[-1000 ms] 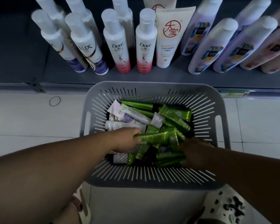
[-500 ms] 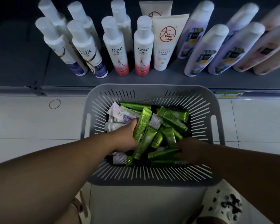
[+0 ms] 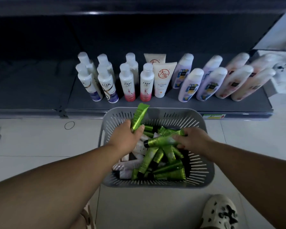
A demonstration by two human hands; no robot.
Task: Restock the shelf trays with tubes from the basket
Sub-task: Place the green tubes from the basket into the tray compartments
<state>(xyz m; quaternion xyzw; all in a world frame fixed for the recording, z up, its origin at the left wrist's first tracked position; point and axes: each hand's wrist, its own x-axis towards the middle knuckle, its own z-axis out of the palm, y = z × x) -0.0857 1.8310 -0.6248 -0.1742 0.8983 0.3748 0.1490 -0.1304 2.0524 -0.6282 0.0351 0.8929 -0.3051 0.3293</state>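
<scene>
Lifted clear of pile of green and white tubes (image 3: 157, 164) within last second: glossy green plastic tube (image 3: 139, 117), clamped in left grip (image 3: 127, 136), crimped end up, over far rim of grey slotted plastic basket (image 3: 202, 171). Right grip (image 3: 193, 140) clamped on second green black-capped tube (image 3: 160, 141), held crosswise just above pile. Judged: pick complete, transfer to dark grey shelf (image 3: 155, 104) pending. Both tubes smooth, no visible dents.

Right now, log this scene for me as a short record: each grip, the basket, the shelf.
left grip: holds the upright tube, green, above the basket's far rim
right grip: holds the sideways tube, green with a black cap, over the pile
basket: grey, slotted, on the floor in front of the shelf
pile: many green tubes and some white ones, lying loose in the basket
shelf: low and dark, with bottles standing in rows
</scene>
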